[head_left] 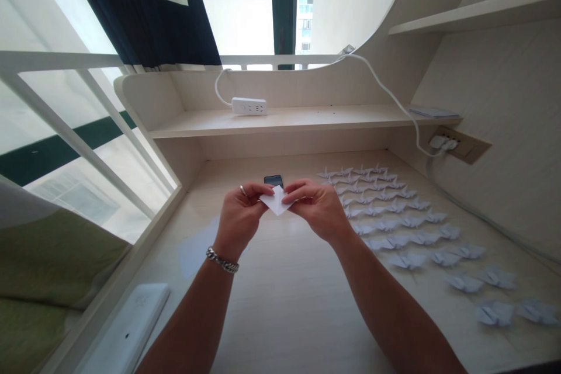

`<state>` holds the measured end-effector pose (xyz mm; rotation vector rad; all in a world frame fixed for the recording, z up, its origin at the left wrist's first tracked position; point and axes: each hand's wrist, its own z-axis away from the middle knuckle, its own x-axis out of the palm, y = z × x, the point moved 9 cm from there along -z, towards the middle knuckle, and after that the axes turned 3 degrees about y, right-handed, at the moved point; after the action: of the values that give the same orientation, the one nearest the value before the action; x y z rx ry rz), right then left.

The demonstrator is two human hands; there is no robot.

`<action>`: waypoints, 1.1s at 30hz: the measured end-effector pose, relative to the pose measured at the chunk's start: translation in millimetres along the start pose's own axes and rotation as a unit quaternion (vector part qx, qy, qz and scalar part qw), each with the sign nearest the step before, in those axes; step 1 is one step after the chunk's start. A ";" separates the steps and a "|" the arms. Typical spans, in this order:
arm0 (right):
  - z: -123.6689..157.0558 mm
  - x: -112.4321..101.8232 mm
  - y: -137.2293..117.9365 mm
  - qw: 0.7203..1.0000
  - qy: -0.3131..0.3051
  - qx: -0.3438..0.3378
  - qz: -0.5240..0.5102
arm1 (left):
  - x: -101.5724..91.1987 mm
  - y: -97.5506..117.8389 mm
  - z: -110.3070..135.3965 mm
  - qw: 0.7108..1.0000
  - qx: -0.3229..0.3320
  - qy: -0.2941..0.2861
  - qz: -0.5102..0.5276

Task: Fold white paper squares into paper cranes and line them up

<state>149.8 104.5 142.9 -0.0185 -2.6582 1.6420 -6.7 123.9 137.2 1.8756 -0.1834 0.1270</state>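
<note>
A small folded piece of white paper (277,201), roughly diamond-shaped with one corner pointing down, is held up over the desk. My left hand (243,210) pinches its left corner between thumb and fingers; a ring and a chain bracelet are on this hand and wrist. On the other side, my right hand (316,204) grips the right edge the same way. Behind the paper lies a dark phone (273,180), partly covered by it. Rows of white folded paper cranes (392,208) stand on the desk to the right of my right hand.
Flat white paper sheets (197,248) lie left of my left forearm. A white box-like object (131,327) rests at the desk's left edge. A power strip (249,106) sits on the back shelf (298,119). A white cable (394,102) runs to a wall socket (464,145) at right.
</note>
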 end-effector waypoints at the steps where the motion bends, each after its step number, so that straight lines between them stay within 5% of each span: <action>1: 0.1 -0.2 -0.1 1.000 0.000 0.000 0.001 | 0.1 0.1 0.0 1.000 0.000 0.000 0.001; 33: 4.5 8.8 1.5 0.995 -0.070 0.040 0.064 | 10.0 -9.9 1.0 0.997 -0.020 -0.040 -0.055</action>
<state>141.0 101.3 139.6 -0.0777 -2.7428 1.8536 4.9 125.3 129.4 1.8485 -0.1354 -0.0277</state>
